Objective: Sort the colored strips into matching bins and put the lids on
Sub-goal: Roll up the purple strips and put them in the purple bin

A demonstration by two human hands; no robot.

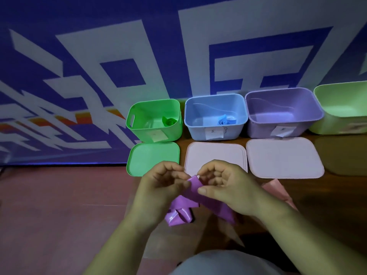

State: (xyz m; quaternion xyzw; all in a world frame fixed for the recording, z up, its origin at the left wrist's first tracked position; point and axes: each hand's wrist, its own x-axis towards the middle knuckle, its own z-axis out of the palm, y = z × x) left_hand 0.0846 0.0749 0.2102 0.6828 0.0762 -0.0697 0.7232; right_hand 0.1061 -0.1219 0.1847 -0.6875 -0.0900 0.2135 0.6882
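Observation:
Both hands hold a purple strip [198,197] low in the middle of the view; my left hand [160,187] pinches its upper end and my right hand [226,187] grips it beside that, the rest hanging crumpled below. Behind stand a green bin [139,118] with a rolled green strip [169,121], a blue bin [198,114] with a rolled blue strip [225,122], and a purple bin [258,116] with no strip visible in it. A green lid [153,155] and two pale lids [214,155] [284,157] lie flat in front of the bins.
A pale green bin [341,108] stands at the far right, cut by the frame edge. A pink strip [278,189] lies behind my right wrist. A blue-and-white patterned banner [99,76] rises behind the bins. Reddish floor [49,215] lies at the left.

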